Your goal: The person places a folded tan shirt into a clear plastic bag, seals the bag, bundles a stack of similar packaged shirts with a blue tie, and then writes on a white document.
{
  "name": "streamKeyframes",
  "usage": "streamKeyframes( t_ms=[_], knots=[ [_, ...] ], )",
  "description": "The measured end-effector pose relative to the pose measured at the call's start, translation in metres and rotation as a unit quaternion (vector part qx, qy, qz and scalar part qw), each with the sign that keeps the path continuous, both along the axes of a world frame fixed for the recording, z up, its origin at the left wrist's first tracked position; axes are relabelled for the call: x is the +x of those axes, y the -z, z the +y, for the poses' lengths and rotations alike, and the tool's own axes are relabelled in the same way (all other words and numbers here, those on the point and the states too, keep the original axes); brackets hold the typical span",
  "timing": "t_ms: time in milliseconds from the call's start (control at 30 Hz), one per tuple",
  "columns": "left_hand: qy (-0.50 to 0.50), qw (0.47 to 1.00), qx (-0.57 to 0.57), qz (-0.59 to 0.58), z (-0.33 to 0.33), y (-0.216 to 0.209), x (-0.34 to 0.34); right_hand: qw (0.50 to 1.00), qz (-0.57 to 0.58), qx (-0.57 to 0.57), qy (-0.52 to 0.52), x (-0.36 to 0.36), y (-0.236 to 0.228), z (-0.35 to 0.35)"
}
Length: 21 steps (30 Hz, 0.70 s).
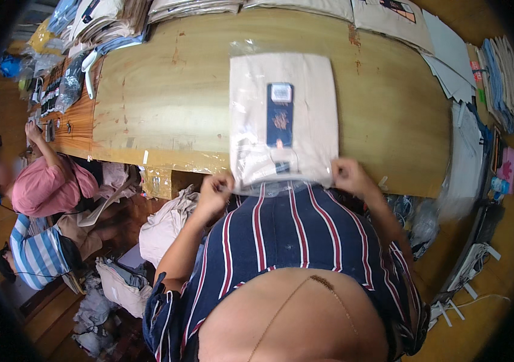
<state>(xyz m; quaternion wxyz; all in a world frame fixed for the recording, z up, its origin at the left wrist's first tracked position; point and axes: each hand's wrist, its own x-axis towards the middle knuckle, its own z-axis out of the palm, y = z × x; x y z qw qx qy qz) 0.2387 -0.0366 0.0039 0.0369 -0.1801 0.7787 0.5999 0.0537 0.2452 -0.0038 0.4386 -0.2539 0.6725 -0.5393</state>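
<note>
A folded beige garment [314,114] lies in a clear plastic bag [242,164] at the near edge of the table, right in front of me. A dark blue hang tag [279,123] with a white label shows on the garment. At the bag's near left corner, my left hand [216,192] is closed with its fingers pinched on the plastic. My right hand [352,178] has curled fingers gripping the bag's near right edge. The bag's near end rests close against my striped clothing.
Stacks of folded garments [299,8] line the table's [166,102] far edge. White sheets [450,66] lie at the far right corner. A person in pink [48,187] and another in blue stripes [39,253] are at the left. Beige cloth [166,226] is heaped below the table.
</note>
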Motion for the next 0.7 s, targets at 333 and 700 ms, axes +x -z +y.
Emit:
streamKeyframes(
  t_ms=[333,700],
  knots=[
    [0.259,0.960,-0.047,0.095,0.089,-0.046,-0.082,0.921,-0.089,-0.116,0.361,-0.080,0.005,0.015],
    [0.194,0.926,-0.325,0.011,0.039,0.001,-0.317,0.810,-0.314,-0.246,0.431,0.052,0.003,0.034]
  ],
)
